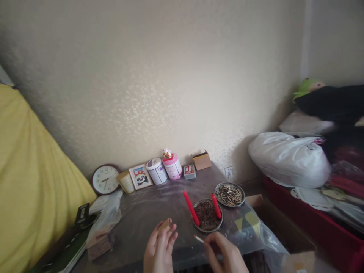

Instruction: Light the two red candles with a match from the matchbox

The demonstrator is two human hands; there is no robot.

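My left hand (160, 246) is closed around a small brown matchbox (164, 226) above the table's near edge. Between the fingertips of my right hand (223, 252) is a match (199, 239), its red head pointing left toward the matchbox and apart from it. Just beyond my hands sits a round metal dish (208, 229) filled with dark brown grains. Two red candles stand in it, a left candle (191, 207) that leans and a right candle (216, 206); neither shows a flame. A second round dish (243, 197), to the right, is heaped with matchsticks (229, 195).
Along the wall stand a clock (105, 179), a panda picture (140, 177), a white tin (157, 171), a pink tin (172, 167), a card box (189, 172) and a brown carton (201, 160). Plastic-wrapped bundles (100, 244) lie left. An open cardboard box (301, 248) is right of the table.
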